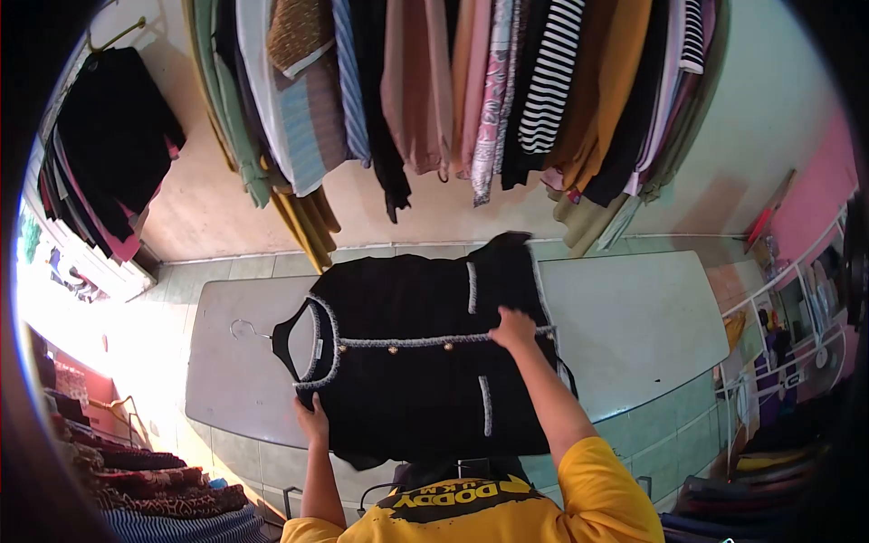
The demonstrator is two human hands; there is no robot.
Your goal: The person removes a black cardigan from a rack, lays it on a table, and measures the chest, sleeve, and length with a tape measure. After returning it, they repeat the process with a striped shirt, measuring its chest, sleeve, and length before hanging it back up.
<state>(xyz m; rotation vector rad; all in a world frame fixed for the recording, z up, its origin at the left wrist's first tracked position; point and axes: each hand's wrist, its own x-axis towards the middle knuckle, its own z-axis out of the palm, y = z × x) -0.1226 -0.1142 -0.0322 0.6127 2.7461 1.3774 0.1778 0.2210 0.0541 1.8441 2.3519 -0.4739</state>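
Note:
A black cardigan (407,398) with grey-and-white braided trim and gold-coloured buttons lies spread across a white board, its neckline to the left and hem to the right. Inside the neckline is a black hanger (284,341) whose metal hook rests on the board. At the near shoulder edge, my left hand (312,422) is closed on the fabric, thumb on the upper side. My right hand (514,328) is closed on the buttoned front band near the hem; its fingertips are partly hidden.
The long white board (643,317) extends past the cardigan on both sides. Overhead, a row of hanging clothes (416,100) comes down close to its far edge. Folded garments (181,498) are stacked at the lower left, and a white metal rack (787,299) stands at right.

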